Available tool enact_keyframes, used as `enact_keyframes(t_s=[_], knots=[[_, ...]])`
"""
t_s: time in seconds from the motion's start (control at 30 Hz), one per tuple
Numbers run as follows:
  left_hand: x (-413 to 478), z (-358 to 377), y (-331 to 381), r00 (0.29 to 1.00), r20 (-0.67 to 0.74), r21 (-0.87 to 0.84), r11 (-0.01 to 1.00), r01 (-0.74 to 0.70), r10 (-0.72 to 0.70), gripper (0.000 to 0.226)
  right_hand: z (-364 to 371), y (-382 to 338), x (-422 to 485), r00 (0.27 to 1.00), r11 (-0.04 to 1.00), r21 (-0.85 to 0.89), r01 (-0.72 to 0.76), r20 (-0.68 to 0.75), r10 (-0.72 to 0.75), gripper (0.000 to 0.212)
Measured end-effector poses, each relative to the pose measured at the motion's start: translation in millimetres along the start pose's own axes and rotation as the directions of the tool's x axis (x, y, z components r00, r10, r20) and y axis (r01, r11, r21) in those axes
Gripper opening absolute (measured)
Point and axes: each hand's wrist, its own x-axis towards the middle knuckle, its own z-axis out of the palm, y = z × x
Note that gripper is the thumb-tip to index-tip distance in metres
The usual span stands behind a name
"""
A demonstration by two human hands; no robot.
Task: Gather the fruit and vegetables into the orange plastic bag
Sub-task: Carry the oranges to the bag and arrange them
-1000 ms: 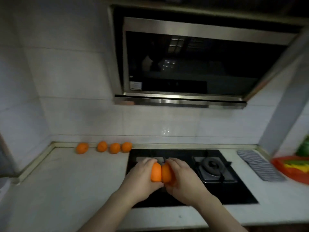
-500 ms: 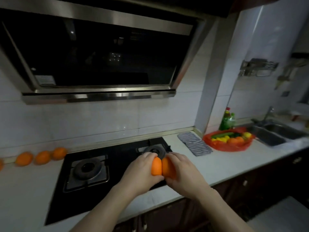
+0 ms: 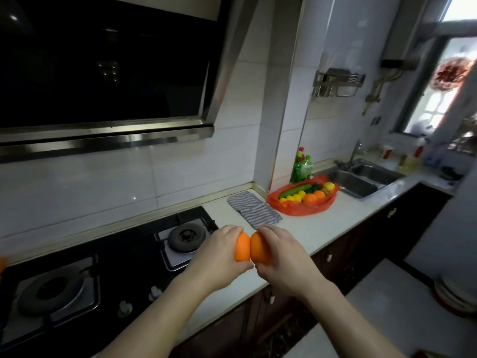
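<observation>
Two in hand at lower centre, seemingly mid-carry: gripping one orange (image 3: 242,250) in the left hand (image 3: 214,262), a second orange (image 3: 259,250) in the right hand (image 3: 284,264), touching. Calls next for reaching up-right past the cloth (image 3: 254,209) to the bag (image 3: 302,210) at centre right, with bare counter (image 3: 322,228) between and the sink (image 3: 361,183) just beyond.

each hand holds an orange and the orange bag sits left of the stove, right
No, the head view shows the orange bag right of the stove, beside the striped cloth. The left hand and right hand each hold an orange.
</observation>
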Motion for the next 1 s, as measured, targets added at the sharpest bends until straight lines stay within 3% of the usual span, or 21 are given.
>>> enact_keyframes(t_s=[0.2, 0.53, 0.8, 1.0], knots=[[66.2, 25.3, -10.2, 0.998, 0.040, -0.023, 0.998, -0.050, 0.051, 0.090, 0.0, 47.1, 43.9, 0.999, 0.997, -0.055, -0.049, 0.003, 0.049, 0.075], [183.6, 60.8, -25.0, 0.992, 0.027, -0.052, 0.991, -0.122, 0.124, 0.078, 7.9, 124.4, 119.5, 0.994, 0.987, -0.116, -0.108, -0.030, 0.105, 0.076], [250.0, 101.3, -4.5, 0.976, 0.109, -0.038, 0.982, -0.186, 0.189, 0.080, 5.6, 194.4, 130.2, 0.980, 0.977, -0.085, -0.195, -0.059, 0.191, 0.079], [294.1, 134.4, 27.1, 0.980, 0.114, -0.018, 0.987, -0.160, 0.161, 0.074, 0.1, 259.5, 140.9, 0.978, 0.979, -0.050, -0.198, -0.078, 0.194, 0.076]])
